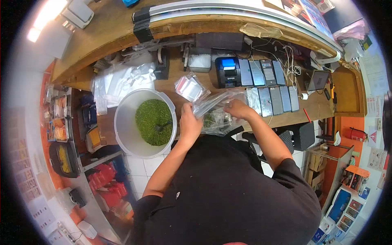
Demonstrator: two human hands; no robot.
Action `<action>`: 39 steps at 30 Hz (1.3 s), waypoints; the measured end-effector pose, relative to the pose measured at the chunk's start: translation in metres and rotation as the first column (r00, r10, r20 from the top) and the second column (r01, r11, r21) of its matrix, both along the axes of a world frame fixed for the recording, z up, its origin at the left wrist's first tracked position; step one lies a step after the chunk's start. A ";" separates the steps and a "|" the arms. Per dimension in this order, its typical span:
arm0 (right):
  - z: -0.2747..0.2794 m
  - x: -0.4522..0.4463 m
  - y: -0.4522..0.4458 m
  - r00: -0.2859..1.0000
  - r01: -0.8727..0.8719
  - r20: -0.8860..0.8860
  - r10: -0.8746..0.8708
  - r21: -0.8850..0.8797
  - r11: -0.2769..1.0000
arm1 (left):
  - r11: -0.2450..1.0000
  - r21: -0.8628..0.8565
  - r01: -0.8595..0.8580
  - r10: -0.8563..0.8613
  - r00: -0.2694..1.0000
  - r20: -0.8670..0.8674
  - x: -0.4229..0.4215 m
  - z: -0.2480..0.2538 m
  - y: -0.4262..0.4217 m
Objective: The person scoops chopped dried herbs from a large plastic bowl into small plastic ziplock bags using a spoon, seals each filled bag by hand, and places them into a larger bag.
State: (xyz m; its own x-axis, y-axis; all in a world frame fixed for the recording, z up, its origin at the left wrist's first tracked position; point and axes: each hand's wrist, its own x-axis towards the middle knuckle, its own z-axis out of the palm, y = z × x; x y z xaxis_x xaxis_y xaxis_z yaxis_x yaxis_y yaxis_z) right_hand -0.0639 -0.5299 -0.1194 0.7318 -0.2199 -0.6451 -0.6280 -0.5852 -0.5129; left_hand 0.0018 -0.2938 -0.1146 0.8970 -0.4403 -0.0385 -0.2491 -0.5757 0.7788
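- Two bare hands handle a clear plastic bag (219,100) at the front edge of the wooden counter (295,118), just before the wearer's torso; from my remote seat I judge the step in hand to be managing the bag's loose film.
- My view shows the left hand (191,124) with its fingers curled, gripping the bag's near-left side by thumb and fingertips.
- On the other side, the right hand (240,110) is bent inward, its fingertips pinching the film; I cannot see exactly how each finger sits.
- As I judge it, the next move calls for a light pinch by both hands, with the film spread between them so its layers do not cling or slip.
- I see the bag as thin, glossy and crumpled, with bright streaks along its upper folds; whether it is one bag or several layers I cannot tell.
- Green bits (210,119) show through its lower part, between the hands; glare and creases hide how much is there.
- Beside the left forearm I have a pale tub (124,130), well apart from the bag, holding finely cut green material (150,117) with a dark object (162,125) resting in it.
- Just beyond the left hand I make out small clear packets (190,87); phones (277,100) lie in rows past the right hand.
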 end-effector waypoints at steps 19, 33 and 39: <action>-0.127 0.182 0.072 0.875 0.023 0.431 0.219 -0.490 0.871 | 0.856 -0.386 0.343 -0.483 0.796 -0.364 -0.021 0.147 0.079; -0.129 0.175 0.066 0.955 0.057 0.291 0.051 -0.349 0.935 | 0.829 -0.546 -0.122 -0.278 0.757 -0.591 -0.005 0.139 0.100; -0.197 0.191 0.065 0.950 0.118 0.313 -0.012 -0.322 0.939 | 0.810 -0.572 -0.128 -0.272 0.783 -0.560 -0.007 0.143 0.105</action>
